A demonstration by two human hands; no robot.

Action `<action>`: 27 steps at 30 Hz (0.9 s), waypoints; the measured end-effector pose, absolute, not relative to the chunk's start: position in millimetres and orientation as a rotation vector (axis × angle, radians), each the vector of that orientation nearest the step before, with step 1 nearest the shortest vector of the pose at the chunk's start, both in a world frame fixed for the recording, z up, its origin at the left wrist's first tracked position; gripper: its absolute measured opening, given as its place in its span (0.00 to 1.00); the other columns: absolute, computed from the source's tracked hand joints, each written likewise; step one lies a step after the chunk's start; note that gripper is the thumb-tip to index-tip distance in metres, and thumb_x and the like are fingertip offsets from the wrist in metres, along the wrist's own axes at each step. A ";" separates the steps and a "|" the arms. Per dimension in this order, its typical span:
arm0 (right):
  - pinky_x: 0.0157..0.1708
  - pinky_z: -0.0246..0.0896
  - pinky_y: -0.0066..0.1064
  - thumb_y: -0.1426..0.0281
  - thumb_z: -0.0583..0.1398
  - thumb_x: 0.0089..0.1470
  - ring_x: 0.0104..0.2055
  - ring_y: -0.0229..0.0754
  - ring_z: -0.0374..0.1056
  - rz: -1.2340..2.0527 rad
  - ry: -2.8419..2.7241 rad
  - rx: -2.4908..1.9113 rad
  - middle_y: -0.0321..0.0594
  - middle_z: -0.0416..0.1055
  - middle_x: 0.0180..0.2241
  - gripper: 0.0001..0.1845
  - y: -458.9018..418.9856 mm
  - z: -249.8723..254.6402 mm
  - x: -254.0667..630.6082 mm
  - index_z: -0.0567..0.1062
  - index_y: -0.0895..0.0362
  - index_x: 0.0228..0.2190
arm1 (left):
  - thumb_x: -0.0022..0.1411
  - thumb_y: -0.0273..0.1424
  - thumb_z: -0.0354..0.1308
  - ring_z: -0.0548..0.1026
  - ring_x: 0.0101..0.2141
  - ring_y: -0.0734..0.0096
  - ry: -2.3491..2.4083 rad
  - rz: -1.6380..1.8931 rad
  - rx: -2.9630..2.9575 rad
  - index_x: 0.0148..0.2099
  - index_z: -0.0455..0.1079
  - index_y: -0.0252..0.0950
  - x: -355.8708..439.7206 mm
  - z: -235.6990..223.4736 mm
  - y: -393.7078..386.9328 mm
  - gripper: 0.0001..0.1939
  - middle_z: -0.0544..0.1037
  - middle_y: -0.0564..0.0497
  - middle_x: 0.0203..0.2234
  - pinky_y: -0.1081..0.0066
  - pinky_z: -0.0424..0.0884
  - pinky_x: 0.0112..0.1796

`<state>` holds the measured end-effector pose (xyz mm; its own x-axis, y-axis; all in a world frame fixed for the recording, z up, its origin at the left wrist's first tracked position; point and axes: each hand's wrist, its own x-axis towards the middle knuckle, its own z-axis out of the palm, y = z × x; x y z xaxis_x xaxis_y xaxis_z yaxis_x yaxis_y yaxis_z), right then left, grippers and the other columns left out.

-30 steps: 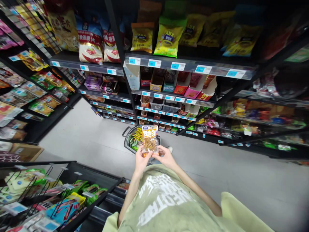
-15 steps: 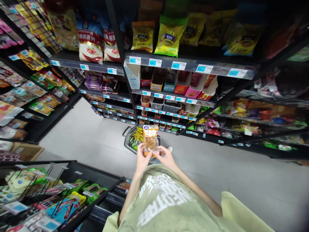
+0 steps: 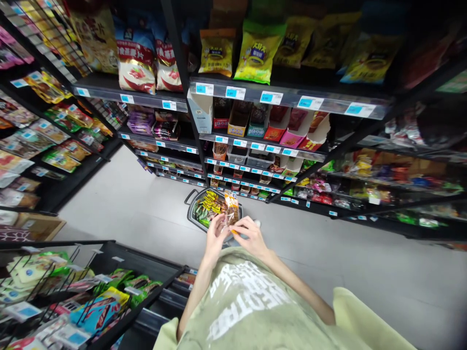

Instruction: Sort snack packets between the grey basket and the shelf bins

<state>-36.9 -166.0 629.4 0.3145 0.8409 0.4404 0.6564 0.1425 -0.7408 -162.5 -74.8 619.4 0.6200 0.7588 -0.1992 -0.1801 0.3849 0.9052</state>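
Note:
Between my two hands is a snack packet (image 3: 231, 206) with an orange and white top and a clear part showing brown food. It is turned partly edge-on to me. My left hand (image 3: 216, 234) is closed on its left side near the bottom. The fingers of my right hand (image 3: 251, 236) pinch the lower right edge. Below and behind the packet, a grey shopping basket (image 3: 190, 214) stands on the floor. Yellow and green snack packets (image 3: 209, 204) lie in it; my hands and the held packet hide its right part.
Tall black shelves (image 3: 292, 97) with bagged and boxed snacks rise in front of me. More shelving (image 3: 54, 146) stands at the left. A rack with hanging packets (image 3: 98, 311) is close at lower left. Grey floor (image 3: 138, 209) runs between them.
The packet faced me flat half a second ago; now it is turned to the side and looks narrower. My right fingers have shifted across its lower edge. More of the basket's contents shows.

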 end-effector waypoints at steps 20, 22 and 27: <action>0.33 0.65 0.33 0.58 0.61 0.56 0.35 0.44 0.70 0.445 -0.560 -1.623 0.42 0.75 0.34 0.14 -166.0 634.8 -25.7 0.76 0.54 0.38 | 0.54 0.40 0.67 0.73 0.54 0.55 0.645 0.567 0.989 0.61 0.61 0.38 -164.6 611.4 -74.6 0.34 0.72 0.37 0.56 0.57 0.71 0.53; 0.33 0.65 0.32 0.54 0.60 0.56 0.37 0.45 0.71 0.576 -0.453 -1.568 0.41 0.76 0.38 0.20 -164.3 631.2 -20.4 0.74 0.53 0.44 | 0.54 0.39 0.67 0.75 0.52 0.54 0.581 0.480 0.992 0.61 0.62 0.36 -164.3 615.8 -76.6 0.35 0.73 0.36 0.55 0.56 0.72 0.52; 0.37 0.65 0.34 0.51 0.57 0.57 0.38 0.47 0.71 0.741 -0.308 -1.435 0.41 0.77 0.38 0.21 -164.6 619.2 -18.6 0.77 0.55 0.36 | 0.57 0.38 0.65 0.77 0.48 0.57 0.516 0.354 1.083 0.61 0.63 0.36 -164.0 617.4 -80.3 0.32 0.76 0.38 0.51 0.58 0.72 0.50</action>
<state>-18.6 -164.6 619.2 0.7443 0.6248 -0.2357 -0.2741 -0.0359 -0.9610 -164.0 -80.3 617.4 0.8284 0.5136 -0.2235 -0.0241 0.4315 0.9018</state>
